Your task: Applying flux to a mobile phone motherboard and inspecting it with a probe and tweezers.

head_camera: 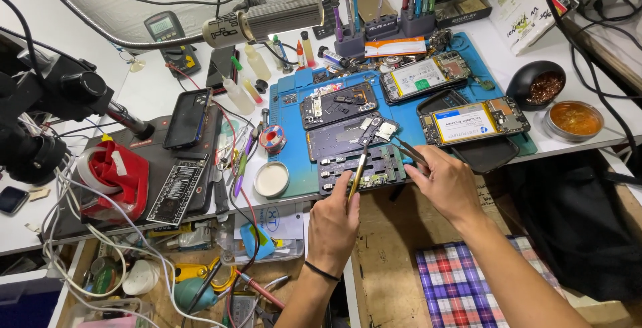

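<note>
Head view showed you bent over the blue work mat (294, 111) near the front edge of the desk (144, 94), both hands on an opened phone body (364, 167) that lay at the mat's front edge. Your left hand (334, 224) had its fingers pinched together around a thin gold-tipped tool (358, 171), held upright with its tip resting on the upper part of the phone body. Your right hand (445, 181) had its fingers closed on dark tweezers (409, 149), whose points reached left toward a small silver shield piece (386, 129) on the neighbouring opened phone (348, 134), just behind the one you were working on. By my judgement, you were in the middle of lifting or seating a small part inside the opened handset, with the tool steadying and the tweezers doing the picking. A next move would have called for a light, steady grip and little sideways push, since loose boards lay close together there. Two more opened phones with batteries (461, 122) sat toward the mat's right edge, and a round white tin (271, 179) stood just off its front left corner. A microscope (47, 111) stood at the desk's left edge.
</note>
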